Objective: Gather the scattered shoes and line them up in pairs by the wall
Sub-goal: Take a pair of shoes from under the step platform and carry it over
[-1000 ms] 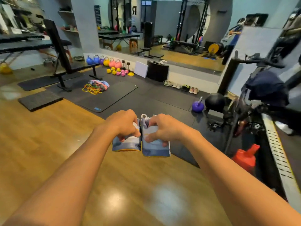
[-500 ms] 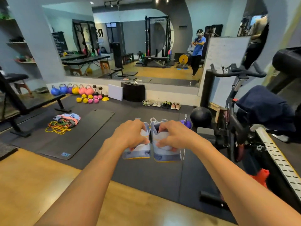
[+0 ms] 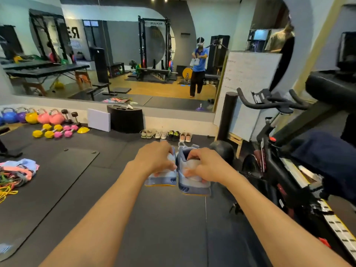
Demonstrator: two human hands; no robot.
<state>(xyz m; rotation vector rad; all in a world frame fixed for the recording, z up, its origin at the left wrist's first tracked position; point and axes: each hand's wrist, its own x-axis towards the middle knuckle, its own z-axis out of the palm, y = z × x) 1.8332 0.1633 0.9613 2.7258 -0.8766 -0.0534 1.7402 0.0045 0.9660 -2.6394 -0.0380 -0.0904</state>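
Reversed "ROGUE" on mirrored squat rack [image 3: 155,23]

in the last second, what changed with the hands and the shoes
The person carried the two blue shoes forward, off the wooden floor and onto the dark mat, closer to the shoe row by the wall. Unchanged: the left hand and right hand each grip one shoe, side by side.

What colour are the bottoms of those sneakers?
Yellow soles under pale blue sneakers; head view shows best.
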